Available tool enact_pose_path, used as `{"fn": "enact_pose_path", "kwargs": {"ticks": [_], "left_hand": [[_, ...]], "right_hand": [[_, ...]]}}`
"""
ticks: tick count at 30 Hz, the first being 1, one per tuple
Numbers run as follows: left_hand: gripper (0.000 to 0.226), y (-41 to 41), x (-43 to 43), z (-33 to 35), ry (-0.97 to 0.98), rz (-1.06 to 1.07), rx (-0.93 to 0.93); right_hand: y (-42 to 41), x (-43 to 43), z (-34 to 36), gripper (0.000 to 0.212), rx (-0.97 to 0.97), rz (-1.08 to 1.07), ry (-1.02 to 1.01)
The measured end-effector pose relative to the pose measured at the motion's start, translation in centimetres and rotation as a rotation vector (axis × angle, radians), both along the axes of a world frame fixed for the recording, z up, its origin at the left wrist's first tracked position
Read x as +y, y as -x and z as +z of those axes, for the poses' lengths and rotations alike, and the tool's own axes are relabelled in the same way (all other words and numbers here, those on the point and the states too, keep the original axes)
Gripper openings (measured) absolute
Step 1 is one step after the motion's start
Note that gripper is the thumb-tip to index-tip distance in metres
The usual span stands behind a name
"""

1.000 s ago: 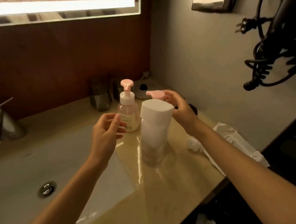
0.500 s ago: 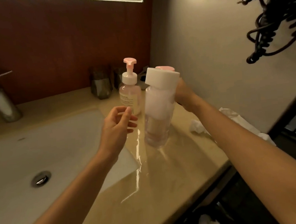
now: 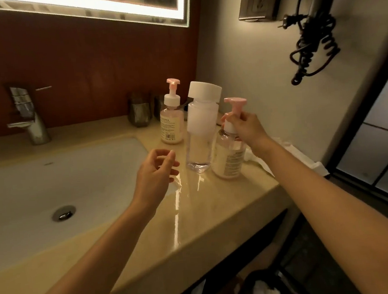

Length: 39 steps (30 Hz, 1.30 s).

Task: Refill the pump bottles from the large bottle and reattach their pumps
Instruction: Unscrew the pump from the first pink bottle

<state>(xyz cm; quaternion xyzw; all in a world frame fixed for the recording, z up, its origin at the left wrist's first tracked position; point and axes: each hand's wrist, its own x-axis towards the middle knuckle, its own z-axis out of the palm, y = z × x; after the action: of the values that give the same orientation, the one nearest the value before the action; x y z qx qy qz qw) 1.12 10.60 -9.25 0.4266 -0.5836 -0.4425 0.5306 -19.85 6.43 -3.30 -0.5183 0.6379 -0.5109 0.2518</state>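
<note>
1. Head view: the far pump bottle [image 3: 171, 125] stands on the counter [image 3: 195, 217] with its pump on and liquid inside, so it looks finished.
2. The large bottle [image 3: 201, 127] stands capped between the two pump bottles.
3. The right hand [image 3: 245, 128] pinches the pump [image 3: 234, 102] of the near pump bottle [image 3: 227, 160]; I cannot tell whether it is tightening or undoing it.
4. The left hand [image 3: 154, 176] hovers beside the large bottle, loosely curled and holding nothing.
</note>
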Motion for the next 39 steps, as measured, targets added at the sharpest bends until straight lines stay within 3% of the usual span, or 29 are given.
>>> {"fn": "enact_pose_path", "kwargs": {"ticks": [17, 22, 27, 34, 37, 39], "left_hand": [[0.025, -5.9, 7.7, 0.5, 0.022, 0.102, -0.152], [0.056, -7.7, 7.6, -0.3, 0.009, 0.085, -0.289], [0.084, -8.2, 7.8, -1.0, -0.017, 0.002, -0.283], [0.073, -7.7, 7.3, -1.9, 0.066, -0.017, -0.184], [0.074, -7.6, 7.1, -2.9, 0.127, 0.003, -0.192], [0.077, -7.6, 7.0, -3.3, 0.154, 0.022, -0.21]], "right_hand": [[-11.5, 8.5, -0.4, 0.038, -0.012, 0.277, 0.023], [-15.0, 8.7, -0.5, 0.041, 0.003, 0.369, 0.037], [-17.1, 9.3, -1.0, 0.04, 0.01, 0.439, 0.064], [-16.9, 9.9, -0.5, 0.042, 0.068, 0.54, -0.02], [-16.5, 9.5, -0.9, 0.064, 0.327, 0.411, 0.041], [-16.5, 9.5, -1.2, 0.068, 0.375, 0.266, 0.147]]}}
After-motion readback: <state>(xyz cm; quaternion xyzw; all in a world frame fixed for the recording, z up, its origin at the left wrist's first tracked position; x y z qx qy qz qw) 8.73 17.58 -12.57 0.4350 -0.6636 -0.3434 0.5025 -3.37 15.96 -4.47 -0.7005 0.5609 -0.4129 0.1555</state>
